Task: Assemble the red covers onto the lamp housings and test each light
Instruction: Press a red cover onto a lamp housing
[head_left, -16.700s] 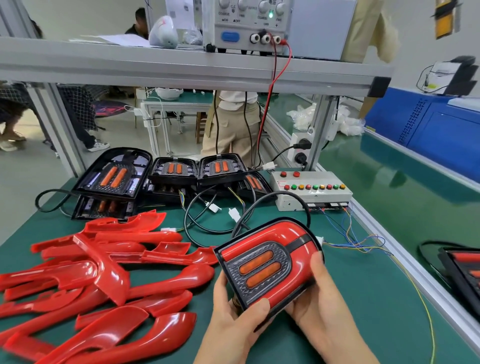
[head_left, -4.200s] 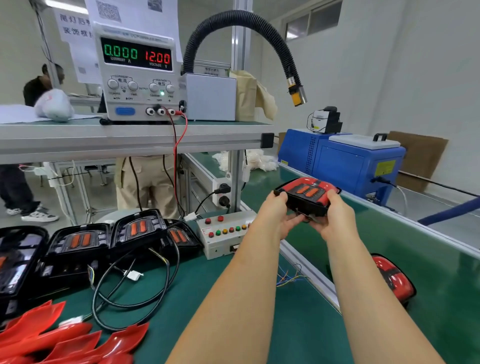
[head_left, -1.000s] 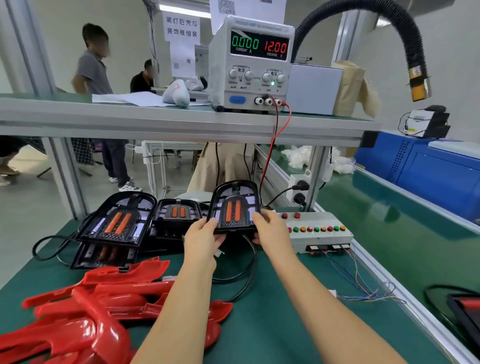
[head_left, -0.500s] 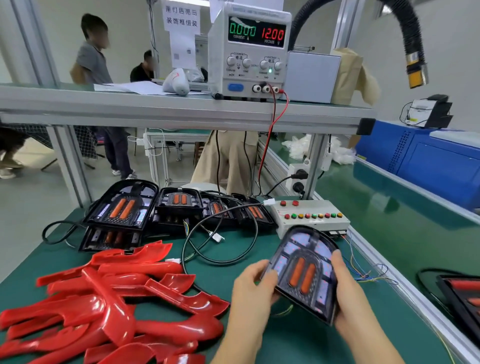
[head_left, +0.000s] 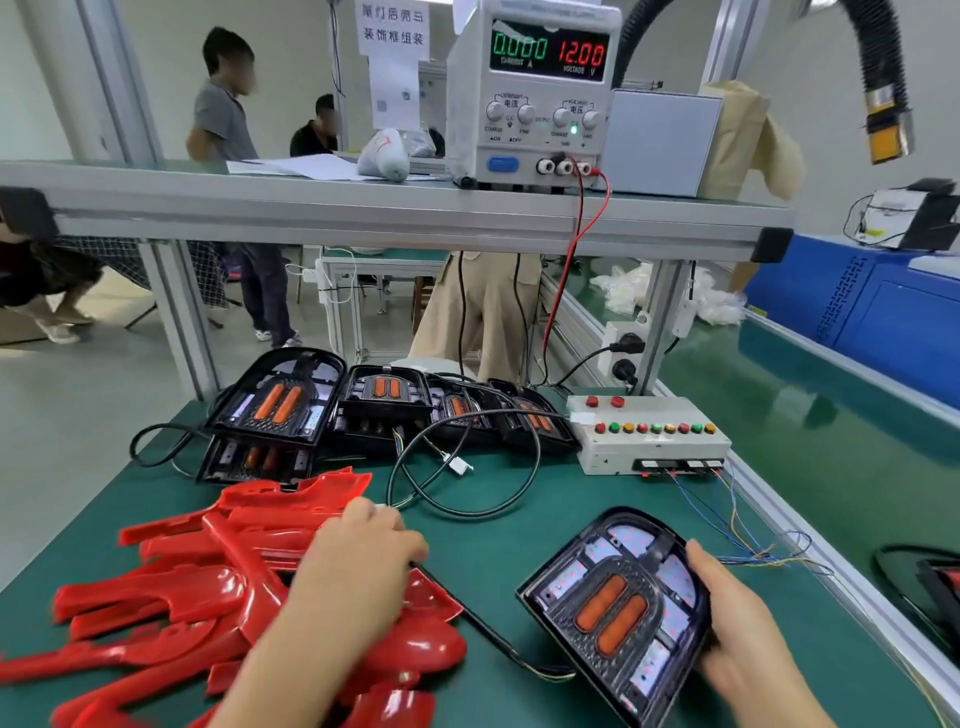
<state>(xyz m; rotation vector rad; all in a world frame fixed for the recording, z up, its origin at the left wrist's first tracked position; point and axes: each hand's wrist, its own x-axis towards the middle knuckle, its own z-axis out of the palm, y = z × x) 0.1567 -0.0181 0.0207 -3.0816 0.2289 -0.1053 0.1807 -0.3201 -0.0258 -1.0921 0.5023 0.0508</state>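
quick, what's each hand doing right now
left hand: down on the pile of red covers; cannot tell if it grips one
right hand: fingers holding the lamp housing by its right edge

This is a factory assembly line. An aluminium-frame bench with a green mat (head_left: 519, 545) stands beside a long green conveyor (head_left: 779, 405). On the shelf (head_left: 363, 213) above is a power supply (head_left: 524, 104) showing 12.00 volts. A button test box (head_left: 649, 441) trails loose wires. Red covers (head_left: 182, 587) lie piled in bulk near a row of black housings (head_left: 384, 400). Workers (head_left: 223, 104) are at other benches behind.
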